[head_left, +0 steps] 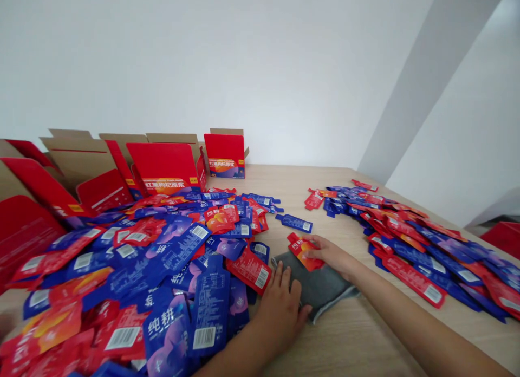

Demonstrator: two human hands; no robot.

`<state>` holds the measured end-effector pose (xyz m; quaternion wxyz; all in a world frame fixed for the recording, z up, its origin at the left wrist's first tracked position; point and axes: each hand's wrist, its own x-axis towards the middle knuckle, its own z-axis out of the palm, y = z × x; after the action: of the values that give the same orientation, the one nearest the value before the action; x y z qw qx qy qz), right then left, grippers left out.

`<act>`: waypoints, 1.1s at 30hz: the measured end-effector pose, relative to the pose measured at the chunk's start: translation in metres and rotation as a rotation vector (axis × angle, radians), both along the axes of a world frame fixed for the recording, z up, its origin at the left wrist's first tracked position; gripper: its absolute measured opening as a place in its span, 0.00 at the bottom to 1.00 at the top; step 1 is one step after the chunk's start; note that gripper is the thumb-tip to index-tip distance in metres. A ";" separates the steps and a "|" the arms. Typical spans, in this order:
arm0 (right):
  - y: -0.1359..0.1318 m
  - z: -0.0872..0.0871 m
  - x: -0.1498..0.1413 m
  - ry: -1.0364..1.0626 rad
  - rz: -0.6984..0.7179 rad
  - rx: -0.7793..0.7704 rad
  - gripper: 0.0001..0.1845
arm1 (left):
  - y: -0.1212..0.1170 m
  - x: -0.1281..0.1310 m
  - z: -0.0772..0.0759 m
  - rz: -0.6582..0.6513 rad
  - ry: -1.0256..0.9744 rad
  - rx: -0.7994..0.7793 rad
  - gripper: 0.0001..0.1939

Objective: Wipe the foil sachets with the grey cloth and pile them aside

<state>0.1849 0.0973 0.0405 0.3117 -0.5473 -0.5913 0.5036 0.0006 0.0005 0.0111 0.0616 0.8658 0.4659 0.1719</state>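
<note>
My right hand (327, 253) pinches a red pouch (298, 247) with an orange print, holding it over the far part of a dark grey cloth (319, 287). My left hand (283, 304) rests on the left side of this cloth, fingers stretched out and apart. Left of my left hand spreads a large heap of red and blue pouches (209, 301); a red pouch (252, 268) with a barcode lies nearest to its fingers. Beyond the cloth, a blue pouch (296, 223) lies by itself on the wooden table (280, 176).
Open red cartons (162, 163) line the back left, behind the heap. One more red carton (225, 156) stands at the back near the white wall (284, 68). A long pile of overlapping pouches (418, 239) runs along the right side. Something blurred shows at the left edge.
</note>
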 end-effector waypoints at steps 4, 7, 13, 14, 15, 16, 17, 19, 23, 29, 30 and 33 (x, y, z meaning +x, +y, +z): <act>0.017 0.041 -0.045 0.208 0.105 -0.082 0.27 | 0.001 0.001 0.000 0.016 0.009 -0.002 0.21; 0.043 0.067 -0.072 0.356 0.283 0.159 0.30 | 0.000 0.001 0.000 0.023 0.021 -0.016 0.20; 0.091 0.046 -0.054 -0.725 -0.010 0.317 0.30 | -0.001 0.002 -0.001 0.037 -0.020 -0.030 0.20; 0.092 0.037 -0.047 -0.790 -0.023 0.302 0.31 | 0.000 0.002 -0.001 0.036 -0.027 -0.028 0.20; 0.092 0.027 -0.040 -0.824 -0.034 0.293 0.32 | 0.000 0.002 -0.001 0.032 -0.032 -0.027 0.20; 0.091 0.019 -0.033 -0.857 -0.043 0.290 0.32 | 0.000 0.002 -0.001 0.029 -0.035 -0.027 0.20; 0.089 0.013 -0.028 -0.882 -0.053 0.291 0.31 | 0.000 0.002 -0.001 0.028 -0.038 -0.027 0.20; 0.089 0.008 -0.021 -0.900 -0.072 0.297 0.26 | -0.001 0.003 -0.001 0.027 -0.041 -0.031 0.20; 0.100 0.015 -0.022 -0.827 -0.106 0.269 0.18 | -0.001 0.004 0.003 0.031 -0.024 -0.039 0.21; 0.131 0.035 -0.045 -0.415 0.118 0.361 0.20 | -0.001 0.003 0.001 0.026 -0.009 -0.006 0.21; 0.138 0.037 -0.046 -0.375 0.127 0.398 0.21 | -0.001 0.003 0.000 0.023 -0.011 -0.004 0.22; 0.160 0.035 -0.036 -0.551 -0.010 0.394 0.23 | 0.001 0.003 -0.004 0.021 -0.023 -0.016 0.23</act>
<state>0.1486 0.2577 0.0755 0.2426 -0.5949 -0.7366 0.2113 0.0034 0.0011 0.0076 0.0722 0.8583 0.4756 0.1785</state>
